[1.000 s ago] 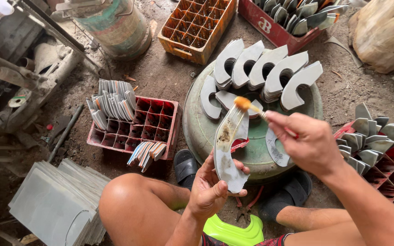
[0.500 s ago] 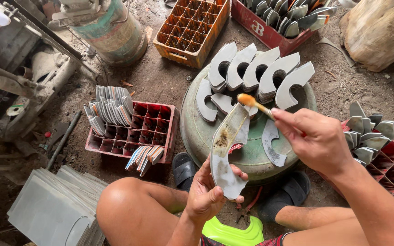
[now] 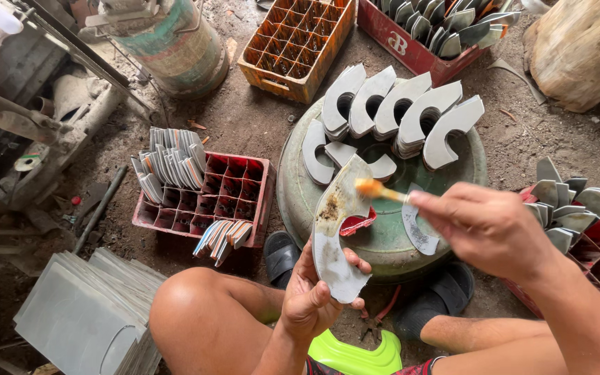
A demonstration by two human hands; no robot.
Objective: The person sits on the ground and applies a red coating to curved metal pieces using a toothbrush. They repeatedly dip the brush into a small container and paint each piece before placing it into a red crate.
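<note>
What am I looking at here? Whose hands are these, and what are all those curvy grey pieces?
The camera sits on a person's head and looks down, so you see their own knees and hands. The left hand holds one curved metal piece. The right hand holds a small brush whose tip touches that piece. In front is a round green drum lid with stacks of curved pieces on it. Around it, on the dirt floor, stand a red crate and an orange crate.

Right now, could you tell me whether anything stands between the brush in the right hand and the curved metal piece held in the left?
Nothing visible does: the brush tip sits at the metal piece's upper edge.
</note>
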